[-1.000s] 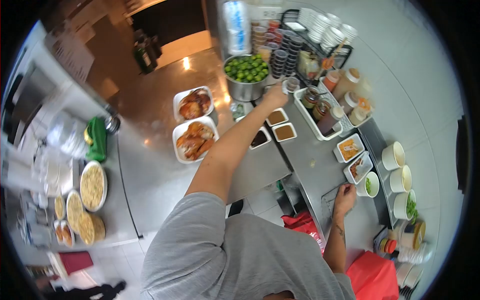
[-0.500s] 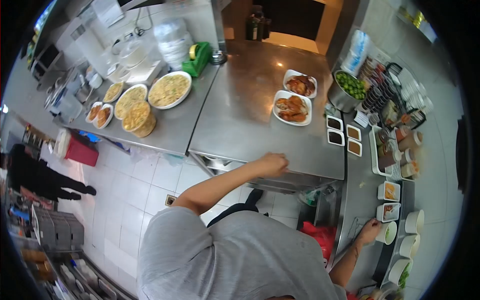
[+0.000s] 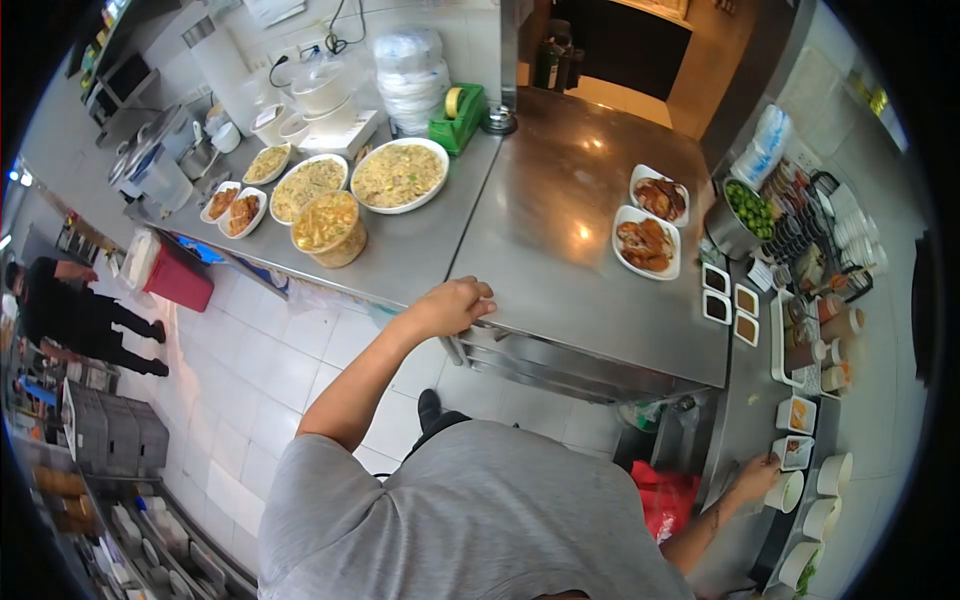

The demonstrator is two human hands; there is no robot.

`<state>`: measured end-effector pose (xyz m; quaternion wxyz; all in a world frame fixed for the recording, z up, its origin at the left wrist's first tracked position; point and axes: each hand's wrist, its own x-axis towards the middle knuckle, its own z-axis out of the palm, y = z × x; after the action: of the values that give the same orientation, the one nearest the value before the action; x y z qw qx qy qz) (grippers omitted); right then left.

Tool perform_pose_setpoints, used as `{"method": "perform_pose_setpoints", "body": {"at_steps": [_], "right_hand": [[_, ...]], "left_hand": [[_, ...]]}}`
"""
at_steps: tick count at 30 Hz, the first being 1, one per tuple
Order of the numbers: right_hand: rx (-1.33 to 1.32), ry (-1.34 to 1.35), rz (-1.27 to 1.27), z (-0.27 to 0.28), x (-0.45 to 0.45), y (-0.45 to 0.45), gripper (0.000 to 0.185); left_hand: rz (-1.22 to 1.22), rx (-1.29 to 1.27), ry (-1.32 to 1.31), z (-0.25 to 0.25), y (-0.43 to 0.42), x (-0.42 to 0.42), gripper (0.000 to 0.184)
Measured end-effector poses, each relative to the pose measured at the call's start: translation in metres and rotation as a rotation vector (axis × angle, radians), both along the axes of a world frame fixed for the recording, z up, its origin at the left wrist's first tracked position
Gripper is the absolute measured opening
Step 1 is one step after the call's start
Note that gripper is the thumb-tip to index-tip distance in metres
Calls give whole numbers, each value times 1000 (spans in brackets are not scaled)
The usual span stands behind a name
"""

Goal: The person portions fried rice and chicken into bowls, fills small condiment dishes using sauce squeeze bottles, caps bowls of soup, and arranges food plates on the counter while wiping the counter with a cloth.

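My left hand (image 3: 455, 306) is at the front edge of the steel counter (image 3: 545, 270). Its fingers are loosely bent and slightly apart, with nothing visible in them. On the right, my right hand (image 3: 757, 476) has its fingers drawn together between a square white dish (image 3: 795, 453) of reddish food and a round white tub (image 3: 785, 492). Whatever lies between those fingertips is too small to make out. Two white dishes of browned meat, a nearer one (image 3: 647, 243) and a farther one (image 3: 660, 200), sit on the counter.
Plates of fried rice (image 3: 400, 176) and a clear tub of food (image 3: 329, 230) stand left, near a green tape dispenser (image 3: 458, 118). Sauce dishes (image 3: 716, 306), a pot of green fruit (image 3: 735, 220) and bottles (image 3: 843, 324) line the right. A person in black (image 3: 80, 312) stands far left.
My left hand has moved left along the counter's front edge. My right hand has come closer to the square dish and round tub. The view has shifted, and the person in black shows more fully.
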<state>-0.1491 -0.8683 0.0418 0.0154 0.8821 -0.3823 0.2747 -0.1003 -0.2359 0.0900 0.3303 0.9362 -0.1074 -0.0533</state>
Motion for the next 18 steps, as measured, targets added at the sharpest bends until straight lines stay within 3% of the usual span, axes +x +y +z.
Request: {"method": "perform_pose_setpoints", "body": {"at_steps": [2,5,6,9,13,18], "right_hand": [[100,-196,272,-29,17,27,26],[203,-359,576,-36,58,153,21],[258,-399,701,-41,70,190,18],[396,-393,836,-12,93,327,14],[472,-417,953,15,123,451,12],[593,-523,1206,46,145,579,7]], "left_hand": [[-26,19,-20,16,24,-2,25],[-152,37,-44,22,72,-3,22],[-173,14,-9,29,91,-3,29],[-21,0,-190,47,161,3,35],[238,-55,-442,60,241,-2,20],[273,-53,-228,31,302,-42,32]]}}
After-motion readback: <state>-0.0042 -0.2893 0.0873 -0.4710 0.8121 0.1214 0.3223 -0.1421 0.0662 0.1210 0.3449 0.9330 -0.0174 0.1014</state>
